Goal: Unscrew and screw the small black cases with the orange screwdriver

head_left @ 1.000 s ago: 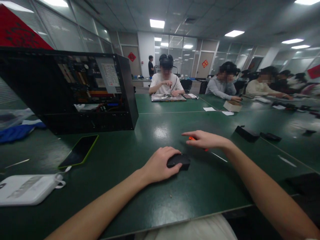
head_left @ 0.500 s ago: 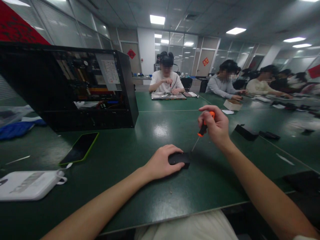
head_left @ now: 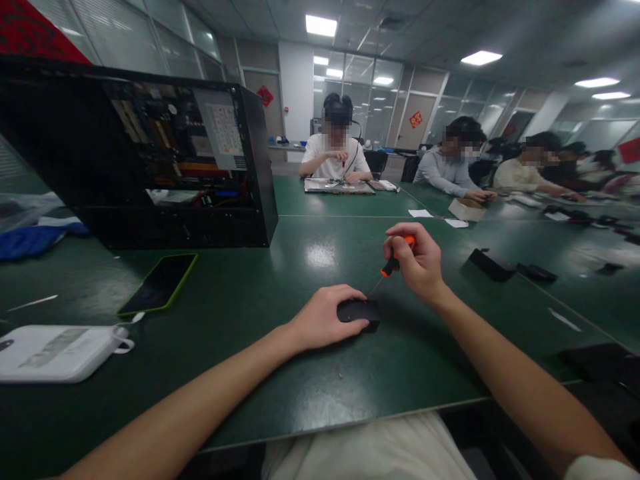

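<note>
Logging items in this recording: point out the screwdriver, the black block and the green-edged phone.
screwdriver (head_left: 391, 266): head view, on the handle
black block (head_left: 358, 311): head view, on its top
green-edged phone (head_left: 159, 283): head view, on its dark screen

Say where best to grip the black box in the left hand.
Probably grip the black box across its near and far sides, coming from the left, as the left hand does: it lies flat, longer left to right, right end uncovered.

Tilted screwdriver (head_left: 391, 266) near black box (head_left: 359, 311)
</note>
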### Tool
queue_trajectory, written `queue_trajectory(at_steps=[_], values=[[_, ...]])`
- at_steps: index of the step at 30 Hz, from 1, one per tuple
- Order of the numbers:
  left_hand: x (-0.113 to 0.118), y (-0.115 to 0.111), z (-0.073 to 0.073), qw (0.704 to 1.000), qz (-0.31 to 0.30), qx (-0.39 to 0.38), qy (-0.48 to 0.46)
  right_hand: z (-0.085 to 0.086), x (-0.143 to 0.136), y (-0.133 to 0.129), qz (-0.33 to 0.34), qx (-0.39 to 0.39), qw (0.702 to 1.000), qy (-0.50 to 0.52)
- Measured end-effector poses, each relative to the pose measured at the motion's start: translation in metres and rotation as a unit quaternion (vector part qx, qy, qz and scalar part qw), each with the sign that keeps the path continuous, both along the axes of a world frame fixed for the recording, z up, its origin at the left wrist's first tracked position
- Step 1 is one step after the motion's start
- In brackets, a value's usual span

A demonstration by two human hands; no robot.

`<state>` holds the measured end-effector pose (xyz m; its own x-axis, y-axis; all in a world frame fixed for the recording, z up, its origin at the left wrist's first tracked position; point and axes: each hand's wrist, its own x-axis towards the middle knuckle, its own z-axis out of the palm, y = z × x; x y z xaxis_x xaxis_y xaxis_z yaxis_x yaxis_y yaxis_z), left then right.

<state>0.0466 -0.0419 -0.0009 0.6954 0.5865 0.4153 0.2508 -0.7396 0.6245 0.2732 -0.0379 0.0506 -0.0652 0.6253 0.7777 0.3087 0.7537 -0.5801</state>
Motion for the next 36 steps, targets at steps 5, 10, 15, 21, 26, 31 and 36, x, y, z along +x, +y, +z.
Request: queue_trajectory(at_steps=[5, 10, 15, 21, 26, 31, 36], values=[[-0.001, 0.000, 0.001, 1.000, 0.003, 0.005, 0.004, 0.009, 0.001, -0.006, -0.034, -0.021, 0.998, -0.046], [-0.001, -0.001, 0.002, 1.000, 0.008, 0.005, 0.007, 0.035, 0.003, -0.013, -0.042, -0.023, 0.982, -0.182], [-0.004, 0.000, 0.001, 1.000, 0.001, -0.001, 0.015, 0.060, 0.001, -0.026, 0.008, -0.051, 0.956, -0.287], [-0.010, 0.002, -0.005, 0.999, 0.029, -0.034, 0.010, 0.068, -0.004, -0.033, -0.039, -0.011, 0.934, -0.355], [-0.011, 0.003, -0.003, 0.999, 0.016, -0.022, 0.025, 0.053, -0.009, -0.035, -0.062, 0.077, 0.976, -0.194], [-0.015, 0.006, 0.001, 0.999, -0.019, -0.009, 0.029, 0.036, -0.020, -0.037, -0.113, 0.123, 0.977, -0.134], [-0.023, 0.013, 0.002, 0.997, -0.059, -0.018, 0.036, 0.027, -0.028, -0.033, -0.068, 0.095, 0.984, -0.135]])
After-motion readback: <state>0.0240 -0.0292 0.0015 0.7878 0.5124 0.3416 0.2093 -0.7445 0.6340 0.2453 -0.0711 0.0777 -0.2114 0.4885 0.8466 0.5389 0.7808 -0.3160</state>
